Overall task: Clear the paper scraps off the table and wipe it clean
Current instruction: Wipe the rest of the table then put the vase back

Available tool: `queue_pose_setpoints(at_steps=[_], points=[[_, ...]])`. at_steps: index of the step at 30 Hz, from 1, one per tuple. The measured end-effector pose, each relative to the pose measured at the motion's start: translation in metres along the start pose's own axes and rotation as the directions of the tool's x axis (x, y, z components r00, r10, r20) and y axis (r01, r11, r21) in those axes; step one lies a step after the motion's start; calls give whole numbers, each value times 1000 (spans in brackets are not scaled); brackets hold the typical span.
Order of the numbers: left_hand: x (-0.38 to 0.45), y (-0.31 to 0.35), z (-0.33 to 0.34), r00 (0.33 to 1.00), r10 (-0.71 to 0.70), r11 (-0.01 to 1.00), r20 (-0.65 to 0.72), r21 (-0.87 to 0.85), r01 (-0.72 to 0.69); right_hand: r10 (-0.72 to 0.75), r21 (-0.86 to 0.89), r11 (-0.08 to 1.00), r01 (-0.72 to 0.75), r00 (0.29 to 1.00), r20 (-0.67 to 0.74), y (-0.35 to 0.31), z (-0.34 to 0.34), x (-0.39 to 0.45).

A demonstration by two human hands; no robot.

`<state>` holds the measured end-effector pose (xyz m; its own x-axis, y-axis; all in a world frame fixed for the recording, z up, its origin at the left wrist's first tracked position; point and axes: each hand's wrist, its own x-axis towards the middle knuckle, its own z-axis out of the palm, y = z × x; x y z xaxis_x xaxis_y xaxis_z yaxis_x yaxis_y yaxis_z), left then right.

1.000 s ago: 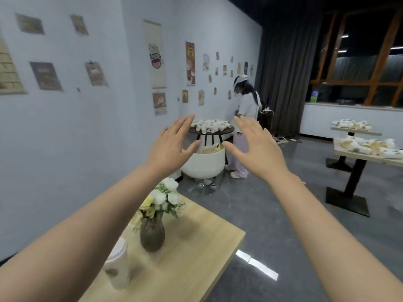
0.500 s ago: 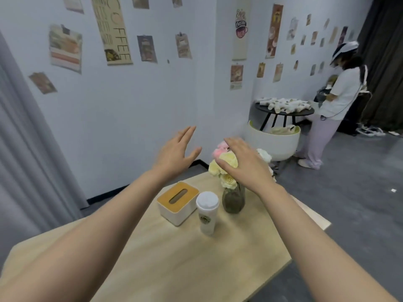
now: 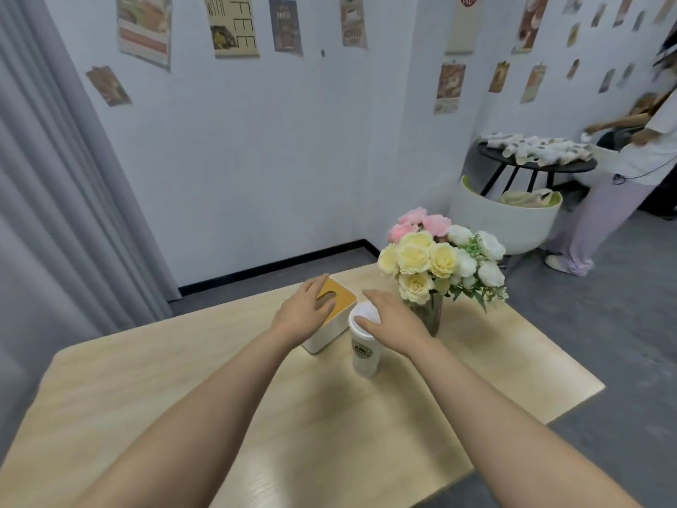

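A white wall hung with café posters point(image 3: 230, 23) backs the scene, with a grey curtain point(image 3: 55, 199) falling down the left side and a grey floor to the right. A pale wooden desk point(image 3: 146, 390) fills the lower part of the view; no paper scraps can be made out on it.

Going left to right: the left hand point(image 3: 302, 317) reaches forward over the tissue box point(image 3: 331, 324), a white box with an orange-yellow top. Its fingers point(image 3: 317, 284) are spread loosely and flat, palm down, over the lid; whether they press on it cannot be told, and they grip nothing. Just beside the box stands a white paper cup point(image 3: 364, 355) with a lid and a green logo. The right hand point(image 3: 394, 322) hovers over it, fingers point(image 3: 373, 297) extended and relaxed, thumb across the lid, closed on nothing. Right of the cup is a dark vase point(image 3: 428, 317) holding yellow, white and pink flowers point(image 3: 436, 256). Farther back right, a round black table point(image 3: 538, 165) carries a heap of rolled paper, with a white tub chair point(image 3: 505, 218) before it and a second person point(image 3: 630, 177) at the frame edge.

Compared with half a second ago, both hands have dropped from chest height down to the box and cup, and the view has tilted lower, showing more of the desk.
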<state>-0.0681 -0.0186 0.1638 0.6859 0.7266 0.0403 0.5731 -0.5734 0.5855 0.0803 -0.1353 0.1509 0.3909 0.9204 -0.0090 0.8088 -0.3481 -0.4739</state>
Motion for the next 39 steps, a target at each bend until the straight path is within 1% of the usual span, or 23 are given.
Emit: queue_pose_setpoints(at_steps=[2, 5, 8, 9, 13, 17, 20, 23, 26, 30, 34, 39], points=[[7, -8, 21, 996, -65, 993, 66, -96, 71, 46, 8, 999, -47, 998, 40, 15, 15, 6], [20, -14, 50, 986, -101, 972, 134, -199, 127, 107, -13, 994, -107, 993, 56, 34, 32, 16], [32, -12, 72, 953, -235, 926, 189, -254, 279, 160, 22, 987, -162, 985, 69, 48, 43, 25], [37, -11, 78, 943, -260, 911, 209, -272, 311, 174, 40, 983, -178, 982, 78, 51, 46, 28], [50, -8, 91, 918, -300, 874, 260, -311, 373, 206, 108, 970, -217, 973, 104, 57, 53, 40], [56, -5, 92, 917, -307, 836, 255, -388, 388, 173, 135, 973, -186, 980, 102, 51, 55, 52], [56, -9, 83, 907, -355, 797, 226, -434, 420, 155, 157, 974, -165, 985, 73, 43, 55, 56], [46, -21, 66, 882, -370, 761, 292, -449, 467, 124, 161, 978, -130, 991, 48, 33, 59, 54], [32, -43, 45, 851, -370, 722, 372, -461, 515, 73, 175, 981, -82, 996, 57, 15, 66, 49], [14, -79, 14, 847, -377, 686, 374, -502, 527, -7, 247, 969, -14, 997, 83, -25, 78, 57], [-8, -121, -25, 835, -437, 621, 335, -559, 549, -77, 319, 947, 40, 992, 104, -79, 106, 68], [-39, -183, -73, 811, -537, 571, 231, -609, 551, -135, 368, 927, 74, 981, 143, -157, 150, 82]])
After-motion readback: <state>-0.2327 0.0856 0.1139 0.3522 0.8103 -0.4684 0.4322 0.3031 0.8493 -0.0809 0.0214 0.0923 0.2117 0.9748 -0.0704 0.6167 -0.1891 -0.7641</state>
